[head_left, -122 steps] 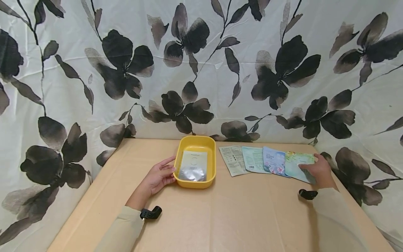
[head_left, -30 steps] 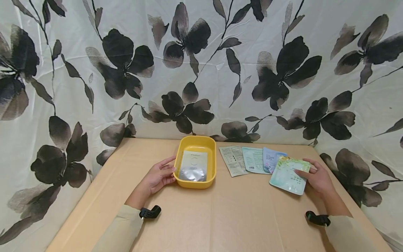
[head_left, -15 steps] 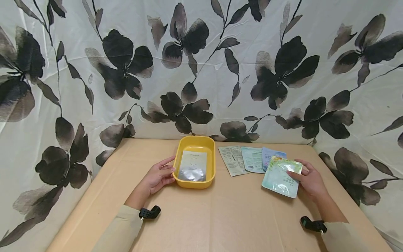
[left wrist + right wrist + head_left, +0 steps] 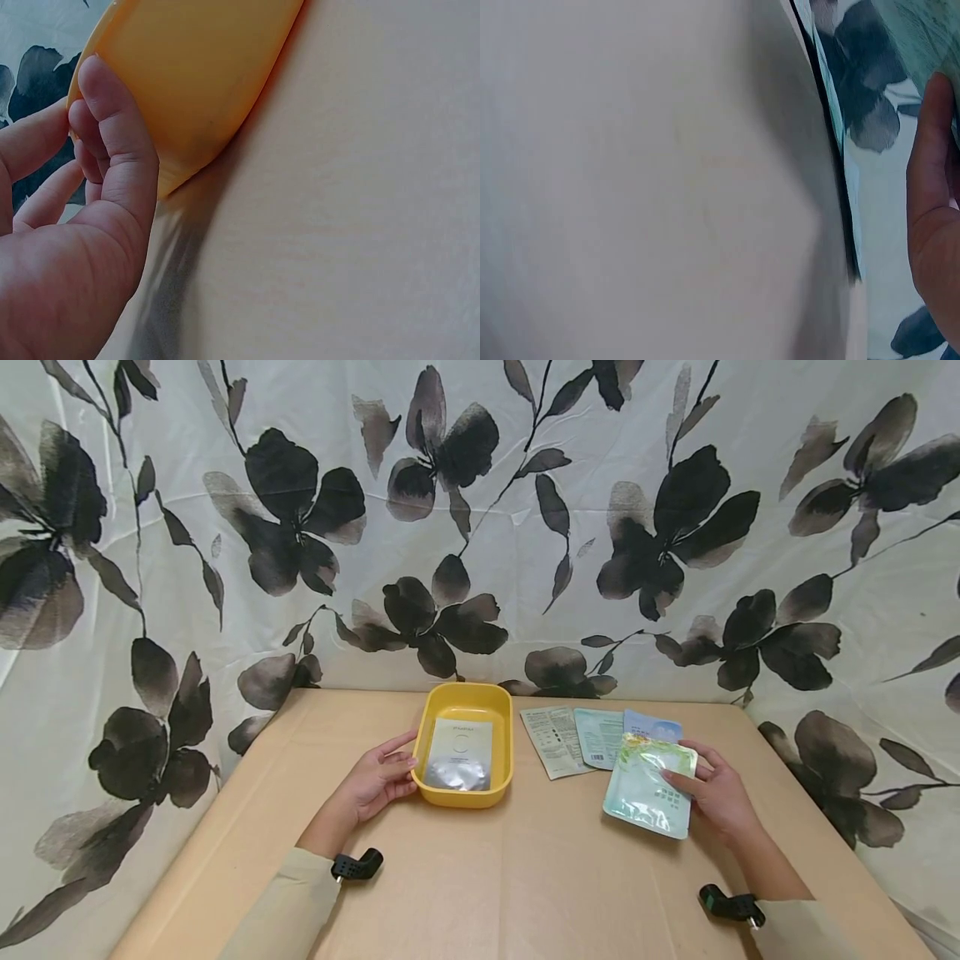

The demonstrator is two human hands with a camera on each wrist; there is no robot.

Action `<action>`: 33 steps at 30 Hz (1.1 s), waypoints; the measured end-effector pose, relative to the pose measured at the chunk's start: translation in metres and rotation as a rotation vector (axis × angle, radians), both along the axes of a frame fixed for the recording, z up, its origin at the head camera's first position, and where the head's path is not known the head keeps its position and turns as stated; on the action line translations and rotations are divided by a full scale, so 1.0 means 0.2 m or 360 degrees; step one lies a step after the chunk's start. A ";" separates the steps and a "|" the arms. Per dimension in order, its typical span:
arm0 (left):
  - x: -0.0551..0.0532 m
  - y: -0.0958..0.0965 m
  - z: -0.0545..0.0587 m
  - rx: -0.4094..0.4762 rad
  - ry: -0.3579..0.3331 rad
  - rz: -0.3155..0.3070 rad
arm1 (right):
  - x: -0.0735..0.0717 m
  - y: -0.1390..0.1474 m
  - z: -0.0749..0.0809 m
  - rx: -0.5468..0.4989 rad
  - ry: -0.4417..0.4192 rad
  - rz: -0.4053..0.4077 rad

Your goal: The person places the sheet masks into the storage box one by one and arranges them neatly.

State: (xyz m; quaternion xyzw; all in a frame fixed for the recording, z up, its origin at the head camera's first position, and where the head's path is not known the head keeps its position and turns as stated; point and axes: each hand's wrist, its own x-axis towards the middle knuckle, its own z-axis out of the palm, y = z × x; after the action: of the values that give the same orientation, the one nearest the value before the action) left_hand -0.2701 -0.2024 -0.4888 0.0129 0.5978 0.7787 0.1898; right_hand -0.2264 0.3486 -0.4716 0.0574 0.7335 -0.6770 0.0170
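Observation:
My right hand [image 4: 722, 795] pinches a green-and-aqua face mask packet [image 4: 647, 787] by its right edge, thumb on top, just off the table. In the right wrist view the packet [image 4: 922, 34] shows only partly, with the thumb and palm [image 4: 934, 202] at the right edge. My left hand [image 4: 373, 783] holds the left side of a yellow tray [image 4: 504, 727], thumb and fingers at its rim. A silver-white packet [image 4: 459, 752] lies flat in the tray. The left wrist view shows the tray's outer wall [image 4: 187, 82] against the fingers.
Behind the held packet, a row of packets lies on the tan table [image 4: 525, 877]: a grey-green one [image 4: 553, 742], a pale aqua one [image 4: 597, 735] and a blue one [image 4: 651, 725], partly covered from view. A floral curtain [image 4: 562, 527] hangs behind the table.
The right hand has drawn the green packet from the row's right end toward me and left, and it now overlaps the blue packet in view. The left hand and tray have stayed put.

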 end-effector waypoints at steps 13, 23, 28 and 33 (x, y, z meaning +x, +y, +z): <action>0.00 0.00 -0.01 0.0029 0.0000 0.0001 | -0.01 -0.21 0.01 -0.0044 0.0071 0.0106; 0.00 0.00 -0.02 0.0032 0.0008 0.0004 | -0.07 -0.38 -0.03 -0.0078 0.0099 0.0167; 0.00 0.00 -0.01 0.0034 -0.0007 0.0009 | -0.09 -0.46 -0.02 -0.0043 0.0065 0.0169; 0.00 0.00 -0.01 0.0022 -0.0004 0.0005 | -0.11 -0.53 -0.01 -0.0063 0.0049 0.0185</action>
State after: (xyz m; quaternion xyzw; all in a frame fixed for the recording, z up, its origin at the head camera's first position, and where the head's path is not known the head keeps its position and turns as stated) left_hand -0.2706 -0.2023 -0.4910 0.0123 0.5921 0.7832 0.1894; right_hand -0.2481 0.2431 -0.4727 0.0041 0.7222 -0.6901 0.0461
